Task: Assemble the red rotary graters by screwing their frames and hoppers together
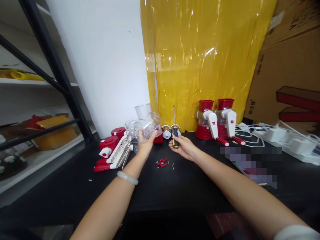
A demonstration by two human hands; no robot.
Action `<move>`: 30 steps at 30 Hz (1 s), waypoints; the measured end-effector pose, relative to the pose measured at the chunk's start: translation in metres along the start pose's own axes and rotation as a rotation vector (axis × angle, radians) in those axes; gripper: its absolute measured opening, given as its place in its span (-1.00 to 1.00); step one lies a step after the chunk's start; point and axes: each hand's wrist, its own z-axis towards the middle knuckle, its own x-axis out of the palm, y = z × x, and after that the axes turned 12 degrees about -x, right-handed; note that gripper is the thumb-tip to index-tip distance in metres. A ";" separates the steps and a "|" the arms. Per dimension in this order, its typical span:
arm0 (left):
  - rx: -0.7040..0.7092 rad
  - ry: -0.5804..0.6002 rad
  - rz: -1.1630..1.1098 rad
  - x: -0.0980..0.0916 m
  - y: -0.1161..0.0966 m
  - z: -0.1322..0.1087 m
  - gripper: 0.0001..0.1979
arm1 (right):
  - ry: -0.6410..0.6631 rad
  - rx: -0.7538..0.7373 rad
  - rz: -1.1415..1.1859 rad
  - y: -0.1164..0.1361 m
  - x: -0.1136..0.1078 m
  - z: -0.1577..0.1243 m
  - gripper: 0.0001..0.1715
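Note:
My left hand [145,141] is closed around a clear plastic housing [151,126], lifted above the black table [175,186]. My right hand [183,146] grips a screwdriver [175,131] with a black and yellow handle, its shaft pointing up. Between the hands, small red clips [162,162] and tiny white screws lie on the table. A pale bangle [127,177] sits on my left wrist.
Two assembled red and white grinders [216,121] stand at the back by a yellow plastic sheet [200,60]. Red and white loose parts [113,151] lie at left, clear cups behind them. Power strips and cables [280,136] are at right, cardboard boxes behind, a metal shelf at left.

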 end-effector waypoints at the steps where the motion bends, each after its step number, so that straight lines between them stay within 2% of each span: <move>1: -0.010 0.020 0.011 0.000 0.001 -0.001 -0.49 | 0.018 0.019 -0.025 -0.001 0.003 -0.003 -0.67; 4: -0.039 0.055 -0.003 -0.001 0.001 -0.003 -0.45 | -0.043 -0.038 -0.080 -0.005 0.005 -0.006 -0.64; 7: -0.044 0.037 -0.056 0.001 0.000 -0.005 -0.45 | -0.195 -0.167 -0.130 -0.011 0.005 -0.001 -0.66; 9: -0.064 0.024 -0.054 0.006 0.001 -0.008 -0.45 | -0.258 -0.260 -0.167 -0.019 0.007 0.003 -0.57; 10: -0.079 0.030 -0.050 0.010 0.002 -0.010 -0.45 | -0.241 -0.300 -0.189 -0.024 0.008 0.005 -0.53; 13: -0.109 0.097 -0.084 0.019 0.005 -0.015 -0.44 | -0.017 -0.371 -0.254 -0.035 0.013 0.011 -0.58; 14: -0.116 0.110 -0.107 0.021 0.006 -0.016 -0.43 | 0.015 -0.381 -0.258 -0.036 0.014 0.013 -0.60; 15: -0.118 0.104 -0.117 0.022 0.006 -0.017 -0.44 | -0.006 -0.389 -0.248 -0.035 0.013 0.015 -0.61; 18: -0.135 0.034 -0.075 0.021 0.007 -0.017 -0.45 | -0.179 -0.444 -0.240 -0.031 0.010 0.020 -0.61; 19: -0.145 0.024 -0.069 0.020 0.007 -0.016 -0.45 | -0.175 -0.451 -0.248 -0.030 0.009 0.020 -0.64; 22: -0.158 0.057 -0.120 0.020 0.006 -0.017 -0.44 | -0.009 -0.432 -0.258 -0.030 0.008 0.020 -0.65; 23: -0.159 0.056 -0.118 0.020 0.006 -0.017 -0.44 | -0.031 -0.417 -0.243 -0.031 0.008 0.020 -0.68; 25: -0.159 0.034 -0.087 0.021 0.005 -0.017 -0.43 | -0.189 -0.438 -0.223 -0.031 0.008 0.020 -0.77; 26: -0.157 0.019 -0.074 0.021 0.004 -0.017 -0.42 | -0.229 -0.446 -0.221 -0.031 0.008 0.020 -0.80; 30: -0.145 0.042 -0.046 0.022 0.001 -0.017 -0.42 | -0.021 -0.386 -0.252 -0.032 0.008 0.021 -0.80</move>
